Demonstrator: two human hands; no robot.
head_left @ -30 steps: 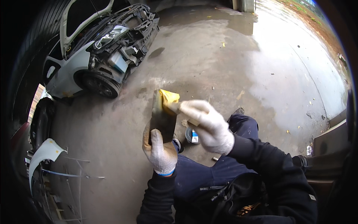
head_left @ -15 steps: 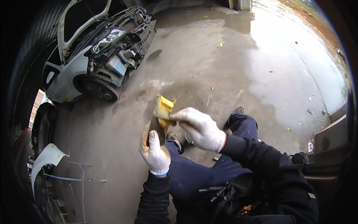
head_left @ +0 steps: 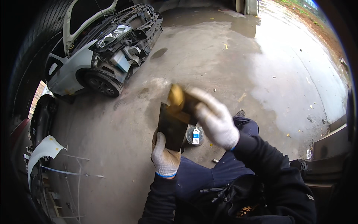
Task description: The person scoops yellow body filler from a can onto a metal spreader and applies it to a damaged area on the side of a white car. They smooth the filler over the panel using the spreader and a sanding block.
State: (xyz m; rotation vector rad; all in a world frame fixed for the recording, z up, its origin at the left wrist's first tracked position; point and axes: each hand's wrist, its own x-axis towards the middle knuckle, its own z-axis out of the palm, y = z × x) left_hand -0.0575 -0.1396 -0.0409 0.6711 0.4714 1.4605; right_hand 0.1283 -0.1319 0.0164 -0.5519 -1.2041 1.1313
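Observation:
A dark, flat rectangular plate (head_left: 172,130) is gripped in my left hand (head_left: 166,159), thumb across its near end and fingers behind it. My right hand (head_left: 218,121), blurred by motion, is closed on a dark, flat spreader (head_left: 191,103) just past the plate's far right corner. Yellow putty (head_left: 176,98) clings to the spreader at the plate's far edge; blur hides where the two touch. Both hands wear whitish knit gloves, and the left one is stained brown.
On the floor between my legs stands a round can (head_left: 200,141) with a white and blue packet (head_left: 195,135) on top. A car (head_left: 100,56) with its front stripped and hood raised is at the far left. Nearer on the left, a white fender (head_left: 44,149) hangs by a stand (head_left: 80,173).
The plate has turned so its broad face shows, and my left hand has shifted slightly right. My right hand has moved right with the spreader and the putty. The can has come into fuller view.

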